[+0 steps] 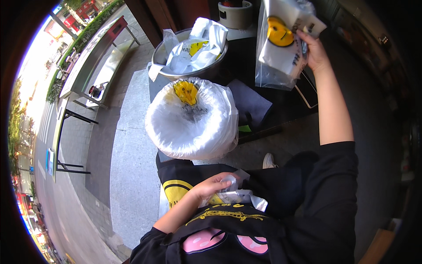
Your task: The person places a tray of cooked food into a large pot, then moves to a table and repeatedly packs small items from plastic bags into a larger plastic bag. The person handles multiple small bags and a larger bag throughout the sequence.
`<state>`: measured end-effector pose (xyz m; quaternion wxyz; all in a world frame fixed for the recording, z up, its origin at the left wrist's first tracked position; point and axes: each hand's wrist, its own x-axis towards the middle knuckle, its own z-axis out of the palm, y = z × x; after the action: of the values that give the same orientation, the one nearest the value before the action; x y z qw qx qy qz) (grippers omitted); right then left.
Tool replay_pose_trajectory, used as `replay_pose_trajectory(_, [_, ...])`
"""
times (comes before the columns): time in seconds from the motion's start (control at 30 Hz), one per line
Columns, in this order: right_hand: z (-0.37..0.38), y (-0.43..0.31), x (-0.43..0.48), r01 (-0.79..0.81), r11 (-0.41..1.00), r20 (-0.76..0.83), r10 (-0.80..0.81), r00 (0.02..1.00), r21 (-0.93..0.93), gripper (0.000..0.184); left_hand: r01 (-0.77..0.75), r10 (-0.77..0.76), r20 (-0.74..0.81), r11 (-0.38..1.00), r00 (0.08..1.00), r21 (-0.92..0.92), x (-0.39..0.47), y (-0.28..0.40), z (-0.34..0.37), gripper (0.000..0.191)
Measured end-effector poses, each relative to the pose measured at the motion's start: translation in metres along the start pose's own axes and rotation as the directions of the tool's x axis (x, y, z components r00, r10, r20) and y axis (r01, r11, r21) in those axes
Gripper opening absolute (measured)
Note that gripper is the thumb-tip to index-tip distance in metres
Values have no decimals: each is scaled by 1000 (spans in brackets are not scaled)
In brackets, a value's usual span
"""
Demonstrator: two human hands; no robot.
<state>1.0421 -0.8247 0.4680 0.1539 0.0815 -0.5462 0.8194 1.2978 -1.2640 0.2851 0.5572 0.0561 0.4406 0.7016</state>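
My right hand (315, 49) is raised at the upper right and grips a clear plastic bag (275, 77) that holds folded white plastic bags with a yellow print. Low in front of my body, my left hand (212, 188) holds a crumpled white and translucent plastic bag (237, 197). Between me and a metal basin stands a round container lined with a puffed-out plastic bag (194, 132); the container itself is hidden. Crumpled white plastic bags (188, 56) with yellow print lie in the metal basin (219, 64).
Behind the lined container is a dark table (244, 59) with a grey cloth (252, 99) on it. A white portable stove or similar device (234, 15) stands at the back. A long metal table (89, 56) stands on the pavement at left. A white shoe (268, 161) shows on the floor.
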Motion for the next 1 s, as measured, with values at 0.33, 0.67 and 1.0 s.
replay_pose_trajectory(0.33, [-33, -2, -245, -639, 681, 351, 732, 584, -357, 39, 3, -15, -145, 997, 989, -83, -10, -1, -19, 46])
replay_pose_trajectory(0.67, [-126, 274, -233, -786, 349, -353, 749, 561, -510, 43, -17, 11, -299, 1000, 954, -17, -16, -8, -17, 48])
replay_pose_trajectory(1.0, [-153, 310, -163, -490, -259, -549, 503, 668, -833, 47, -106, 120, -545, 993, 830, 56, -42, 8, 19, 42])
